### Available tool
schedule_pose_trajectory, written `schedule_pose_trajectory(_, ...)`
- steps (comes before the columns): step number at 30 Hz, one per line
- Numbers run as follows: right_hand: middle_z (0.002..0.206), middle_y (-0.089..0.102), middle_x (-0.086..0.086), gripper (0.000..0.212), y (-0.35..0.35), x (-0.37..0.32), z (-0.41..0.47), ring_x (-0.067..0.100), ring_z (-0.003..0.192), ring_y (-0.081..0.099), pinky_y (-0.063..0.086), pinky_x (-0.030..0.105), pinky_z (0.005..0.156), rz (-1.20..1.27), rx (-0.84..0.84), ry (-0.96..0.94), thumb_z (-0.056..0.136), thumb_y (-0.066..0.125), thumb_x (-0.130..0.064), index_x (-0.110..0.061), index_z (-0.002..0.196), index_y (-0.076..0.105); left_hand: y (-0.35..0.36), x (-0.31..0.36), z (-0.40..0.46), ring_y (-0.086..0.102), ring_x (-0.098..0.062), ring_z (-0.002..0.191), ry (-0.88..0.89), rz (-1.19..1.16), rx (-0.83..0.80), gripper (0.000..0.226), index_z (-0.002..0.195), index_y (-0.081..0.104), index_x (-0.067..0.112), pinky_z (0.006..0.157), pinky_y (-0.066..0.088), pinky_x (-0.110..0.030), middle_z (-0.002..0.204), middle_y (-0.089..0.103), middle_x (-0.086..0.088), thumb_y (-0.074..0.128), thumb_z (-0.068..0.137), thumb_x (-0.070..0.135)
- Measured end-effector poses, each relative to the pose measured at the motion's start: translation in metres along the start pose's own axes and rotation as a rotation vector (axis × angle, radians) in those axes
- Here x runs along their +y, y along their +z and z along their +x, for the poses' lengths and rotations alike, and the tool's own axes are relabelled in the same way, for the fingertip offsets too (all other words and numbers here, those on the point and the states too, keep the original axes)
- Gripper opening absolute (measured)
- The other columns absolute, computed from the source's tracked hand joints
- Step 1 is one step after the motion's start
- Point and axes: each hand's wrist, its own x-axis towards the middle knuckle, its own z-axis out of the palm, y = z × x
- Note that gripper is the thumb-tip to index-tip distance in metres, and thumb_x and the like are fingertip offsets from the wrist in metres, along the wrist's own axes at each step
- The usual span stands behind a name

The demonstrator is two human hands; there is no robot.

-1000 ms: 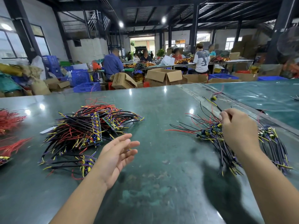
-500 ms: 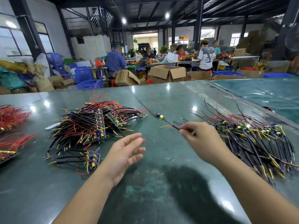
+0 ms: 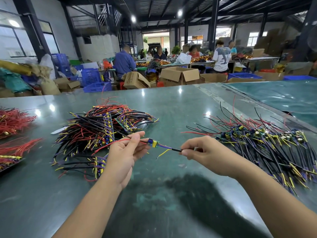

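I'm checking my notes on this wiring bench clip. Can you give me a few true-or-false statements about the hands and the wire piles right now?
1. The left hand and right hand hold one wired module between them. True.
2. The right hand pinches the module's black cable. True.
3. The left hand lies flat on the table. False: it pinches the module's thin wires.
4. The wired module is buried in the right pile. False: the hands hold it between that pile and the left pile.

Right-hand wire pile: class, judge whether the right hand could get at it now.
Probably yes: the pile lies close beside the right hand with only bare table between, but the hand pinches a wired module.
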Motion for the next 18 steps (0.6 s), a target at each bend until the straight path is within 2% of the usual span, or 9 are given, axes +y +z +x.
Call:
schedule_pose_trajectory(2,0.056,0.053,-0.030,0.016,0.000,0.001,0.000,-0.002,0.051,0.044,0.035,0.012,0.052,-0.058,-0.002,0.014,0.093,0.058,-0.023,-0.030,0.080,0.065,0.001,0.000,-0.001,0.070,-0.011,0.067,-0.020,0.002,-0.016,0.018,0.097,0.067,0.009,0.060,0.053,-0.017,0.078,0.074,-0.004,0.050,0.095,0.013)
schedule_pose_trajectory(6,0.063,0.054,-0.013,0.020,0.018,-0.001,0.000,0.002,0.054,0.043,0.035,0.016,0.054,-0.045,-0.034,0.030,0.093,0.051,-0.016,-0.030,0.097,0.065,0.007,-0.004,-0.006,0.071,-0.014,0.067,-0.051,0.008,-0.047,0.015,0.098,0.067,0.005,0.059,0.053,-0.017,0.079,0.074,-0.008,0.053,0.093,0.009)
schedule_pose_trajectory(9,0.063,0.049,-0.010,0.012,0.031,-0.006,0.000,0.004,0.056,0.039,0.035,0.023,0.057,0.013,-0.080,0.012,0.093,0.050,-0.028,-0.024,0.095,0.061,0.011,-0.006,-0.009,0.071,-0.016,0.068,-0.077,0.007,-0.078,0.016,0.097,0.068,0.005,0.060,0.054,-0.018,0.081,0.074,-0.011,0.055,0.090,0.012)
schedule_pose_trajectory(12,0.057,0.047,-0.014,0.018,0.034,-0.009,0.000,0.004,0.055,0.040,0.032,0.019,0.053,0.035,-0.057,-0.022,0.094,0.049,-0.039,-0.024,0.090,0.059,0.011,-0.004,-0.009,0.072,-0.016,0.072,-0.095,-0.021,-0.101,0.020,0.099,0.067,0.005,0.060,0.054,-0.017,0.084,0.074,-0.013,0.049,0.095,0.014)
schedule_pose_trajectory(16,0.063,0.053,0.001,0.024,0.031,-0.009,0.001,0.018,0.063,0.048,0.042,0.034,0.064,-0.091,0.034,-0.056,0.098,0.044,-0.037,-0.022,0.096,0.063,0.010,0.001,-0.006,0.071,-0.017,0.070,-0.085,-0.018,-0.057,0.029,0.098,0.066,0.006,0.057,0.054,-0.018,0.082,0.074,-0.014,0.042,0.100,0.023)
schedule_pose_trajectory(18,0.062,0.050,-0.001,0.024,0.028,-0.008,0.001,0.022,0.066,0.046,0.042,0.036,0.063,-0.168,0.066,-0.073,0.099,0.041,-0.039,-0.026,0.098,0.061,0.006,0.003,-0.003,0.069,-0.013,0.063,-0.069,-0.004,-0.003,0.030,0.096,0.066,0.007,0.054,0.053,-0.017,0.077,0.074,-0.009,0.042,0.100,0.024)
